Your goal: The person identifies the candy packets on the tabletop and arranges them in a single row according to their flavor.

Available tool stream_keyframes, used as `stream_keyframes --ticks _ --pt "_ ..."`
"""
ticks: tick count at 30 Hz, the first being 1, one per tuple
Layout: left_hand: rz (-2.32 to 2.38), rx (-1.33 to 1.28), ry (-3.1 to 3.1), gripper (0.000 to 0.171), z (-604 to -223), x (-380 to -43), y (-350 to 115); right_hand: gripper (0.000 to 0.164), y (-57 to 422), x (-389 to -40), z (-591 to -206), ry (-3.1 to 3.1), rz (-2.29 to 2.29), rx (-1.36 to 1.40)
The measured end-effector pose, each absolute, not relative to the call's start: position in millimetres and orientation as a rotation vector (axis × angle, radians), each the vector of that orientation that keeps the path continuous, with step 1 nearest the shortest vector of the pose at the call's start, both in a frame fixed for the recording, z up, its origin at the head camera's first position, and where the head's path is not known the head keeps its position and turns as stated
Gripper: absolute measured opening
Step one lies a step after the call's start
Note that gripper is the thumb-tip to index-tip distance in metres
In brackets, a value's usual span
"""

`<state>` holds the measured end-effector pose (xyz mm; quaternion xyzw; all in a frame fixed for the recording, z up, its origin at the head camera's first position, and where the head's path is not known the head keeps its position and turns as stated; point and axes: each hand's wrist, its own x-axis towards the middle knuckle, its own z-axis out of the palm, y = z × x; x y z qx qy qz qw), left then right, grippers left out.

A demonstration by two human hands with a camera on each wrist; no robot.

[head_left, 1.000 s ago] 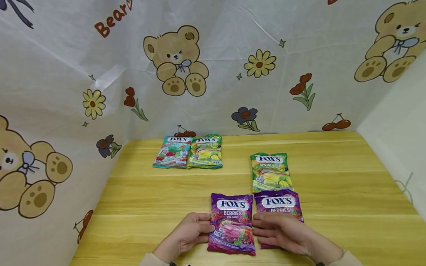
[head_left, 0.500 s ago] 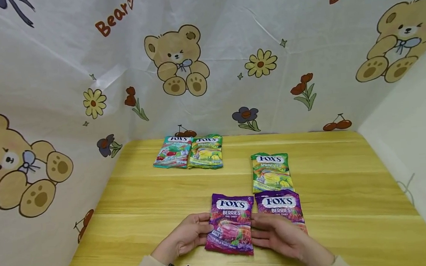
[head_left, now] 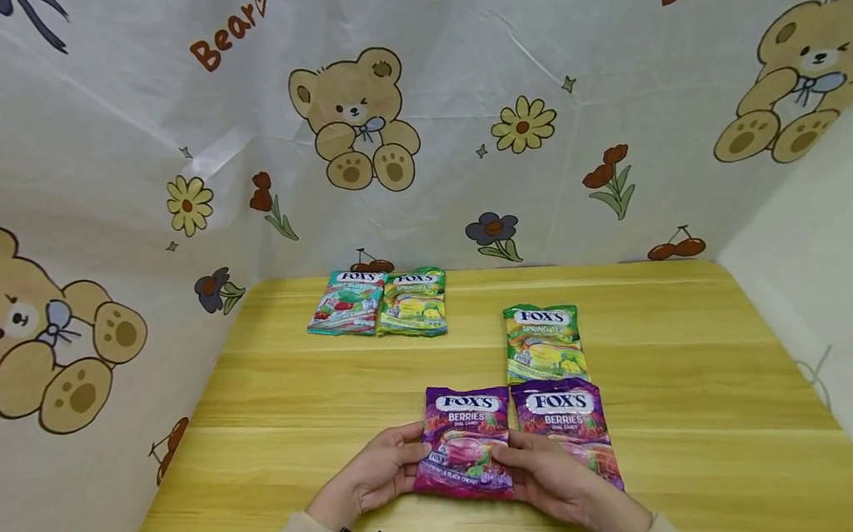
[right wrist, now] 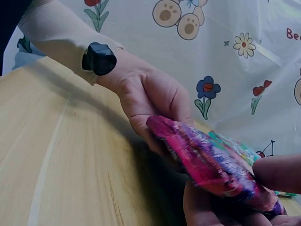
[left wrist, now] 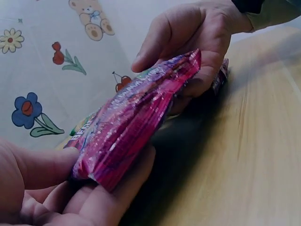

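Observation:
A purple candy bag (head_left: 465, 447) marked FOX'S BERRIES is held between both hands at the front of the table. My left hand (head_left: 384, 470) grips its left edge, thumb on top and fingers beneath. At the right edge my right hand (head_left: 556, 475) pinches it, the thumb lying over the front. In the left wrist view the bag (left wrist: 136, 117) is tilted, its near end lifted off the wood. A second purple berries bag (head_left: 568, 422) lies just right, partly covered by the right hand. Behind it lies a green Spring Tea bag (head_left: 544, 342).
At the back left, a teal candy bag (head_left: 347, 303) and another green Spring Tea bag (head_left: 412, 303) lie side by side. The wooden table (head_left: 294, 393) meets a bear-printed cloth (head_left: 423, 216) along its back and left. A white wall (head_left: 848, 266) stands at the right.
The right hand has shifted left from over the second berries bag, and its thumb has come onto the front of the held bag. More of the second bag shows.

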<state>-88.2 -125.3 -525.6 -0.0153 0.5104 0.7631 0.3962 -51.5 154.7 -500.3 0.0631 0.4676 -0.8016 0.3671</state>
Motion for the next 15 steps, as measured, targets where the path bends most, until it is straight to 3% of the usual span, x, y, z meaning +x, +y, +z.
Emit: stream_keyframes --ticks 15 --pt "1.922 0.045 1.266 0.053 -513.8 -107.9 -119.9 0.070 164.5 -68.8 -493.5 1.282 -2.022 0.142"
